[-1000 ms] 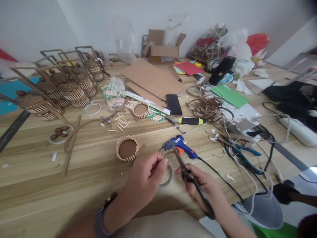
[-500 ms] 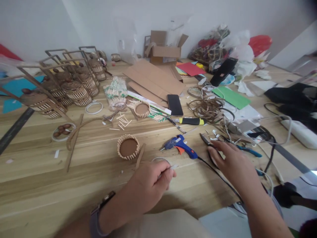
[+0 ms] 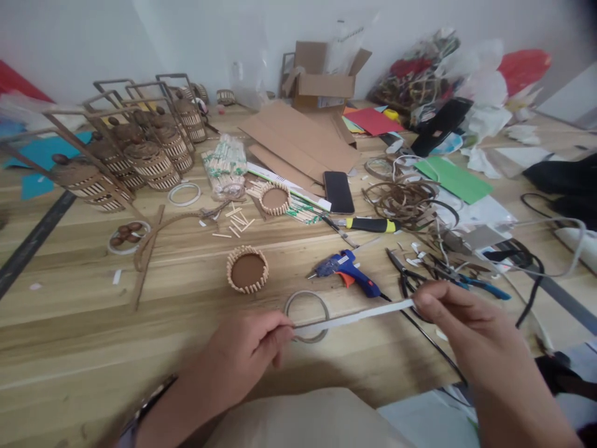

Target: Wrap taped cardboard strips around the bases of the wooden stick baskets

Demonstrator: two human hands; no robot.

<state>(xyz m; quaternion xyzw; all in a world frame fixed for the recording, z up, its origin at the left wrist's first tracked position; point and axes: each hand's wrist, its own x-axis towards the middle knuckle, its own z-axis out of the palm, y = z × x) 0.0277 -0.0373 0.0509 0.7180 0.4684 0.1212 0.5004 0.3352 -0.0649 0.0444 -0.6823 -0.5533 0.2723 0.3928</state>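
Observation:
My left hand (image 3: 256, 348) pinches one end of a narrow pale strip with a brown edge (image 3: 359, 314). The other end is between the fingertips of my right hand (image 3: 461, 314), so the strip runs almost straight across in front of me. Below its left part lies a grey ring (image 3: 289, 305), partly covered by the strip. A blue glue gun (image 3: 349, 269) rests on the table beyond the strip. Black-handled scissors (image 3: 405, 283) lie just behind my right hand. A round tray edged with short wooden sticks (image 3: 247, 269) stands beyond my left hand.
A second stick-edged tray (image 3: 275, 199), a phone (image 3: 339, 191) and a yellow-black cutter (image 3: 373, 224) lie farther back. Brown strips are coiled (image 3: 396, 199) at right. Several lidded stick baskets (image 3: 153, 165) stand at left. The glue gun's cord (image 3: 433, 345) passes under my right hand.
My right hand has left the scissors and taken the strip's far end. My left hand has shifted left, and the strip is now stretched out between both hands.

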